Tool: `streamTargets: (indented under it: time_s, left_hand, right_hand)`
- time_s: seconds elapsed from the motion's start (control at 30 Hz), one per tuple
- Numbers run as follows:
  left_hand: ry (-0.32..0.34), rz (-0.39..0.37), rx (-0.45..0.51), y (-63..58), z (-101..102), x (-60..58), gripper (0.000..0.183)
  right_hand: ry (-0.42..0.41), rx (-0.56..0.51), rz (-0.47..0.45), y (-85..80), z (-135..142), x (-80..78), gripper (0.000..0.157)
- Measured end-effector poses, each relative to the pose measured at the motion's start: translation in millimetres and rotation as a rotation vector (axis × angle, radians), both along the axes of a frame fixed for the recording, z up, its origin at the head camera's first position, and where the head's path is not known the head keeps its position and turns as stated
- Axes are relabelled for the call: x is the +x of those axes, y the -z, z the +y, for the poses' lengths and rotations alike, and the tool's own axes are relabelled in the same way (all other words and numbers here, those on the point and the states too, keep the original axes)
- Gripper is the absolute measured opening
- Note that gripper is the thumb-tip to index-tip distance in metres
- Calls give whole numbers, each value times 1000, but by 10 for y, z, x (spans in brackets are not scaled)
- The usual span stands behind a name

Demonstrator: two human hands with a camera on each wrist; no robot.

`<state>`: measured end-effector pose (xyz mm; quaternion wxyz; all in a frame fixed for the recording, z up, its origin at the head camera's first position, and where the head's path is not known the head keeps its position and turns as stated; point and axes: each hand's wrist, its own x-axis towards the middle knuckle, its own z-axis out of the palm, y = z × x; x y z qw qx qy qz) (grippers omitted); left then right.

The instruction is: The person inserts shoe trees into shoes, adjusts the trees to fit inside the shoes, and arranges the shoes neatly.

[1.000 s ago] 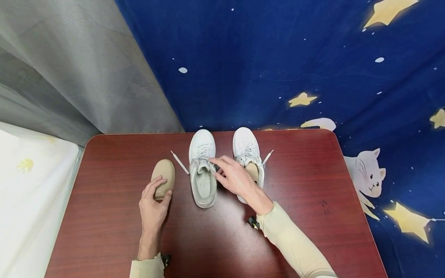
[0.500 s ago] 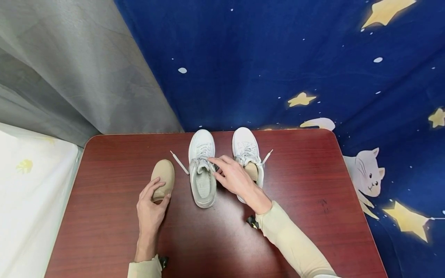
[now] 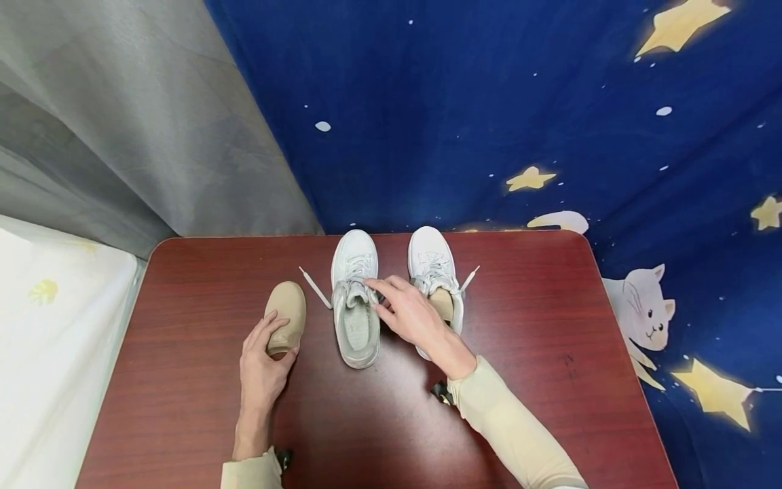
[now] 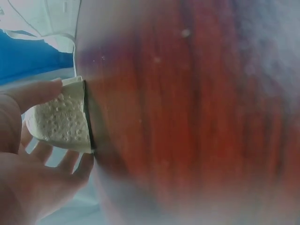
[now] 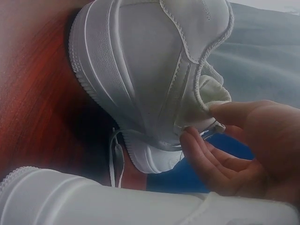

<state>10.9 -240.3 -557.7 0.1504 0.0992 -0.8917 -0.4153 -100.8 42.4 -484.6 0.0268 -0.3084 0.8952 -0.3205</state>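
Note:
In the head view, my left hand (image 3: 261, 370) holds a beige shoe form (image 3: 290, 305) on the table, thumb on its right side and fingers on its left. The left wrist view shows the dimpled, hollow-looking shoe form (image 4: 61, 117) between thumb and fingers. My right hand (image 3: 415, 316) reaches to the left white sneaker (image 3: 356, 251). The right wrist view has my right hand (image 5: 253, 145) pinching that sneaker's (image 5: 145, 61) opening edge near the laces, thumb inside and fingers outside. Under my right wrist stands the other white sneaker (image 3: 430, 248), with a beige insert (image 3: 441, 303) inside.
Both sneakers stand toes away at the far edge of the reddish wooden table (image 3: 525, 326). A loose lace end (image 3: 315, 286) lies left of the left sneaker; another lace end (image 3: 469, 278) sticks out at the right one. A blue starry curtain (image 3: 427, 115) hangs behind.
My left hand and forearm have shifted slightly left and toward me, while the shoe form stays in about the same place. The right hand keeps its hold on the left sneaker.

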Motion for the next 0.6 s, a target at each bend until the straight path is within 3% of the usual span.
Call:
streamTargets:
  time_s: [0.23, 0.6]
  left_hand:
    - [19, -18, -35, 13, -10, 2, 67]
    - [-18, -25, -47, 3, -17, 0, 64]
  right_hand:
    - [7, 13, -1, 4, 0, 1, 44]
    - [7, -8, -14, 3, -6, 4, 44]
